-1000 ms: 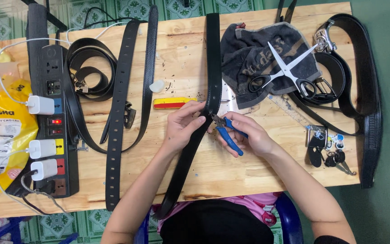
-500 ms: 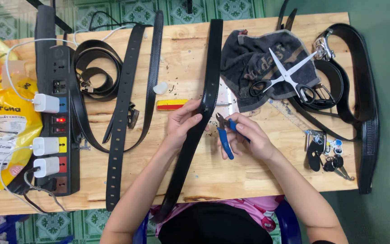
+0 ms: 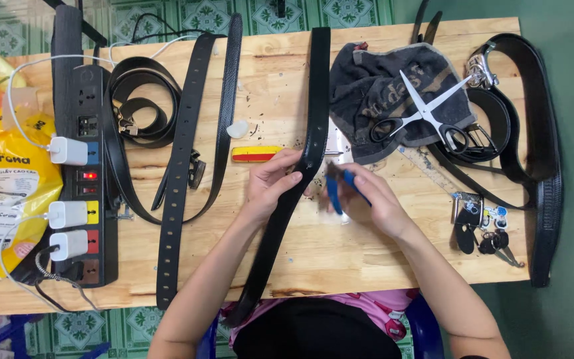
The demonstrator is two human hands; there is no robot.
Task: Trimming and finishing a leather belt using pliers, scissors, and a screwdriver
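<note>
Pinning the black belt [image 3: 300, 174] with left hand [image 3: 270, 185] fingers, the right hand [image 3: 367, 199] grips blue-handled pliers [image 3: 335, 187], apparently working its holes; next comes careful tool alignment.

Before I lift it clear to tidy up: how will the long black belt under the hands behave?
Probably floppy: the belt bends at the left hand and droops over the table edge. Likely light, being thin and flat. It shouldn't roll, but its hanging end may drag. The right hand holds blue-handled pliers beside it.

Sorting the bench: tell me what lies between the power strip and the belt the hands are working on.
In the head view, between the power strip and the held belt lie a coiled black belt, a folded black belt and a red-and-yellow tool.
</note>
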